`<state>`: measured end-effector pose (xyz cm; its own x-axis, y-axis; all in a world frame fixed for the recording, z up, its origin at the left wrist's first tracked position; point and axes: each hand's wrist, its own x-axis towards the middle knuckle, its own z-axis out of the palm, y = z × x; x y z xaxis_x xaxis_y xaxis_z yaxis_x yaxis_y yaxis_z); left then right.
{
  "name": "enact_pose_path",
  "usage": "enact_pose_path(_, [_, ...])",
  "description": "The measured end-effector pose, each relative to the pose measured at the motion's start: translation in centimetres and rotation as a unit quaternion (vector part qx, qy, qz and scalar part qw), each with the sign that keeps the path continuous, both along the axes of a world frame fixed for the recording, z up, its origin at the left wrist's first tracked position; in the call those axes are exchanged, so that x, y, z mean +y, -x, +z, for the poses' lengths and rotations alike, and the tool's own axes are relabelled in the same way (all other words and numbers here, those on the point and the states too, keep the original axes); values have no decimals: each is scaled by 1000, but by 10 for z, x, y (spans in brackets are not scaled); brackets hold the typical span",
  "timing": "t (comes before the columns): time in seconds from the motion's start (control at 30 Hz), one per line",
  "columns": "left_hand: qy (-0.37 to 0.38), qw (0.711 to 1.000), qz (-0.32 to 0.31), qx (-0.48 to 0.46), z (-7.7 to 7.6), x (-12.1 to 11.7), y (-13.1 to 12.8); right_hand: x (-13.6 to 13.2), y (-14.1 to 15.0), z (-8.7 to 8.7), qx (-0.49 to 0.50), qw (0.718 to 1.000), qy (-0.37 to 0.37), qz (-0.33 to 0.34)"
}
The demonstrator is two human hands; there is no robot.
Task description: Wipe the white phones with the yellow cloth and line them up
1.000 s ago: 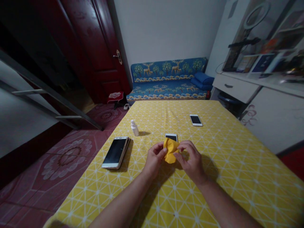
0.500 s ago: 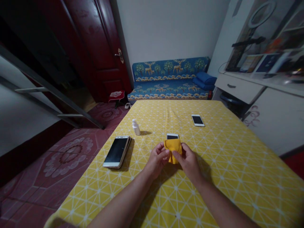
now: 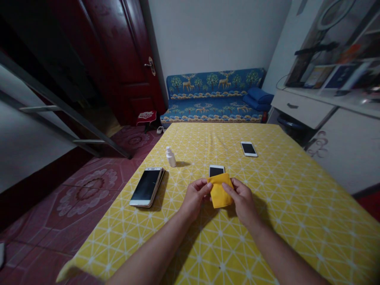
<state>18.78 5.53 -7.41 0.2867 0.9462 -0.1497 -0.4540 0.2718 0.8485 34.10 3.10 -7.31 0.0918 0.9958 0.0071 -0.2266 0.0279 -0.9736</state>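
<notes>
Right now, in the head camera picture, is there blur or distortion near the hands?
In the head view, the yellow folded cloth between the left hand and right hand looks sharp; the wide lens bends the edges, so the dark red wooden door leans; the hands cast soft shadows on the yellow patterned tablecloth.

1. The yellow cloth hides the lower part of the smartphone, leaving only its top end showing.
2. The left hand and right hand cover the cloth's side edges.
3. The bottom edge cuts off the left forearm and right forearm.
4. The top edge cuts off the ring light.
5. The items on the shelves are too blurred to tell.
6. The left edge cuts off a pale object on the floor, too little showing to name.
</notes>
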Motion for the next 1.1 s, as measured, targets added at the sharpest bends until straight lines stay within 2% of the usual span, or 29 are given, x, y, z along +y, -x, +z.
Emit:
enact_pose_path(0.33, [2,1000,-1,-16,1,-1,2,1,-2,-2,26,999,12,35])
enact_pose_path(0.43, [-2,1000,8,-23,0,0,2,-1,0,3,42,998,12,53])
enact_pose_path(0.57, [-34,999,21,9,-1,1,1,-6,4,14,13,995,40,92])
enact_pose_path(0.63, [-62,997,26,35,-1,1,1,-5,2,16,-1,997,48,61])
enact_pose_path(0.73, [-118,986,53,104,0,2,2,3,-15,8,-40,997,31,-55])
enact_pose_path(0.83, [-221,943,102,226,-2,5,6,15,-44,-7,-114,976,14,-184])
enact_pose_path(0.93, [-338,867,118,346,-7,10,11,25,-67,-17,-227,931,-58,-279])
enact_pose_path(1.0, [-382,827,106,399,-12,14,14,28,-73,-19,-290,904,-111,-293])
enact_pose_path(1.1, [-399,800,66,443,-21,17,15,26,-67,-16,-347,891,-170,-240])
